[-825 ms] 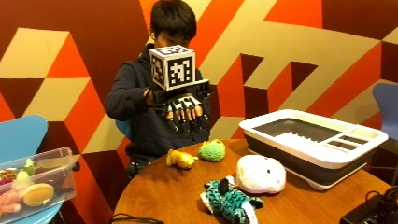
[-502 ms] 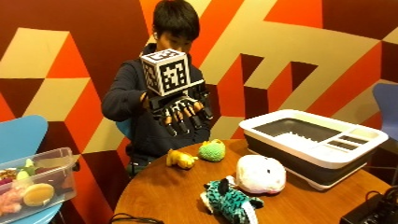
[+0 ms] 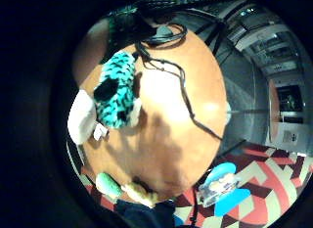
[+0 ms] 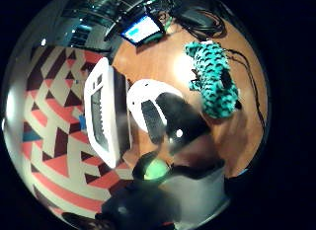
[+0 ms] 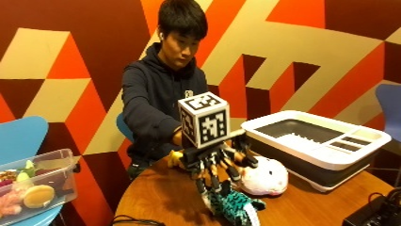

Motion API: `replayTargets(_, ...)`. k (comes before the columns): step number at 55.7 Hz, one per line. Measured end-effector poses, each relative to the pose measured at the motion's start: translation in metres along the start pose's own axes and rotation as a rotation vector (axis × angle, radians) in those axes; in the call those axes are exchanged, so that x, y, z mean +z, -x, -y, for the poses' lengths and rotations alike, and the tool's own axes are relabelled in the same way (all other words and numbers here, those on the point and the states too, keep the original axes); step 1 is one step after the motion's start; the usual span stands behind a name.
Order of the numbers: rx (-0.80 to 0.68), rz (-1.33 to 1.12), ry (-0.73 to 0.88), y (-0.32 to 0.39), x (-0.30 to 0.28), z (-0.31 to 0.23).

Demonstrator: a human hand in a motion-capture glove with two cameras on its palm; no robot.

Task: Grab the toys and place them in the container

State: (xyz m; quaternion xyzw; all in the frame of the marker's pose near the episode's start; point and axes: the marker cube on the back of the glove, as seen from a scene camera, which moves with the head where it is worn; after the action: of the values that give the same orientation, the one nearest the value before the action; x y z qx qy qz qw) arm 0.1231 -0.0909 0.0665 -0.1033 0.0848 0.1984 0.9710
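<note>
hiding the yellow toy (image 5: pixel 176 157), the right hand (image 5: pixel 219 162) hovers, fingers (image 5: pixel 241 157) spread.

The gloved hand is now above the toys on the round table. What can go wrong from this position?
The right hand hangs with spread fingers over the teal toy and beside the white plush toy; it may catch both or knock one aside. The teal toy seems close to the table edge, so a push could drop it. A black cable lies nearby and might snag.
</note>
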Motion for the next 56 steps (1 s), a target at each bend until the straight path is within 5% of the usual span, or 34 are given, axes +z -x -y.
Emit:
replayTargets(14,0.102,-0.085,0.187,-0.007,0.070,0.025)
replayTargets(29,0.028,-0.081,0.086,-0.017,0.072,0.026)
replayTargets(45,-0.105,0.097,0.066,-0.007,-0.021,-0.019)
replayTargets(56,-0.319,0.241,-0.110,0.077,-0.099,-0.085)
